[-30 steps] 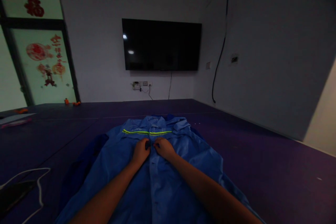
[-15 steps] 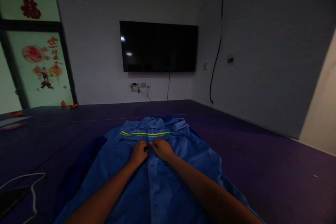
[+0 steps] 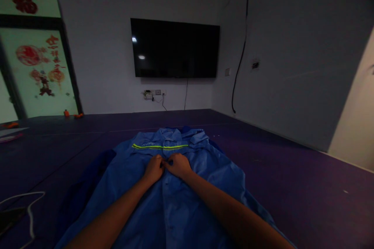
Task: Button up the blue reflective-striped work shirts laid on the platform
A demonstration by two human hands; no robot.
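Note:
A blue work shirt (image 3: pixel 201 175) with a yellow-green reflective stripe (image 3: pixel 159 147) across the chest lies spread flat on the dark purple floor (image 3: pixel 292 171), collar away from me. My left hand (image 3: pixel 153 169) and my right hand (image 3: pixel 177 165) meet at the shirt's front placket just below the stripe. Both have their fingers curled and pinched on the cloth at the middle seam, fingertips almost touching. What sits between the fingertips is too dark to make out.
A black television (image 3: pixel 174 48) hangs on the far wall above a socket strip (image 3: pixel 153 93). A glass door with red paper decorations (image 3: pixel 41 66) stands at the left. A white cable (image 3: pixel 26 206) lies on the floor at the lower left. A black cable (image 3: pixel 242 46) runs down the right wall.
My hands stay pinched at the same spot on the placket, the fingertips drawing slightly closer. The view has drifted a little to the right.

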